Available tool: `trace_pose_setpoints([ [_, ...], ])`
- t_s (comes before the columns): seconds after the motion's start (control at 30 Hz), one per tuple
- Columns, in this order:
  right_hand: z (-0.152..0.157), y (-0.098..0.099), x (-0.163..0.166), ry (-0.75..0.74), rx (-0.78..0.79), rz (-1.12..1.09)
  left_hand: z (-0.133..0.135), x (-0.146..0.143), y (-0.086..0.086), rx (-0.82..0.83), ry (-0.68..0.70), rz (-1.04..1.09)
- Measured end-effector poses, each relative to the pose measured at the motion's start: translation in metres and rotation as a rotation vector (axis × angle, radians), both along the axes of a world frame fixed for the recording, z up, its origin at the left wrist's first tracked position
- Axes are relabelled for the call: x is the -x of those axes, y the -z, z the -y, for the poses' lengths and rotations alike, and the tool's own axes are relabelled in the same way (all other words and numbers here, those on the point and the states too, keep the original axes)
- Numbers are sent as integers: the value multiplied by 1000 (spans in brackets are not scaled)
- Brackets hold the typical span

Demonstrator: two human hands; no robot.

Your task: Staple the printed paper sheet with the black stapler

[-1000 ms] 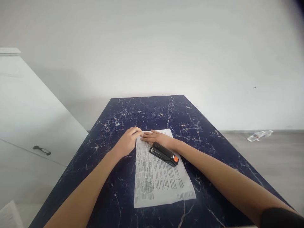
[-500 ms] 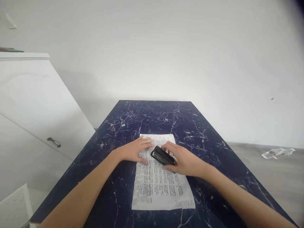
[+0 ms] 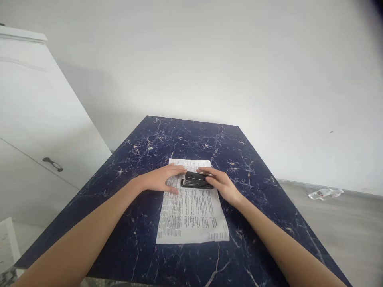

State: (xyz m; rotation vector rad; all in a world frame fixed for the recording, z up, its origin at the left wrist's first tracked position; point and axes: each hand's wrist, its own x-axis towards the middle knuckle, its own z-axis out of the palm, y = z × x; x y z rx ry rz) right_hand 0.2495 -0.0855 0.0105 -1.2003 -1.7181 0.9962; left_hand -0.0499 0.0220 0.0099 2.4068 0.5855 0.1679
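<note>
A black stapler (image 3: 196,180) rests on the upper part of a printed sheet of paper (image 3: 197,223), lying nearly crosswise with its front end to the left. My right hand (image 3: 220,181) has its fingers and thumb on the stapler's right end, which they partly hide. My left hand (image 3: 160,178) lies flat on the sheet's upper left edge, fingers spread, its fingertips close to the stapler's front end. Small dense print covers most of the paper.
The dark blue marble-patterned table (image 3: 185,137) reaches toward a pale wall (image 3: 194,59). A tiny light scrap (image 3: 150,148) lies beyond the paper. On the left stands a white cabinet (image 3: 38,111); clear plastic packaging (image 3: 325,194) is on the floor at right.
The stapler has turned from a slant to lie nearly level across the paper, and my right hand has shifted its fingers over it. The whole view has tilted slightly. My left hand stays flat.
</note>
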Motion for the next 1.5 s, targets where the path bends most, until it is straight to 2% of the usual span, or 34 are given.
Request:
trace_pose_setpoints([
  [0.1,1,1,-6,-13,183,-290,4,-5,3,58,-40,41],
  [0.2,1,4,-8,-39,290,-442,9,-13,4,90,-97,49],
  [0.4,-2,8,-9,-80,274,-490,8,-12,3,178,-157,132],
  [0.47,-2,7,-8,-65,202,-379,7,-9,3,210,-131,166],
  [0.57,1,6,-2,-31,61,-23,8,-11,2,270,-125,278],
  [0.67,7,7,5,69,-124,225,14,-23,0,343,-322,537],
  [0.73,13,8,7,135,-338,282,18,-33,0,463,-512,710],
  [0.8,18,9,8,157,-605,344,21,-39,0,656,-590,773],
  [0.9,23,7,6,117,-885,517,24,-43,2,932,-502,736],
  [0.97,26,3,6,47,-935,657,26,-42,2,1017,-458,745],
  [1.03,29,1,5,-21,-933,745,27,-42,3,1033,-459,767],
  [1.17,31,1,7,-25,-918,736,25,-42,3,1010,-494,724],
  [1.23,30,0,10,110,-918,649,23,-41,3,979,-575,682],
  [1.3,27,-2,13,353,-813,513,22,-41,2,871,-703,693],
  [1.37,23,-5,15,551,-580,385,21,-39,0,632,-796,763],
  [1.4,22,-5,15,583,-444,344,22,-37,-1,477,-808,794],
  [1.5,18,-3,13,478,-148,282,29,-35,-6,47,-739,786],
])
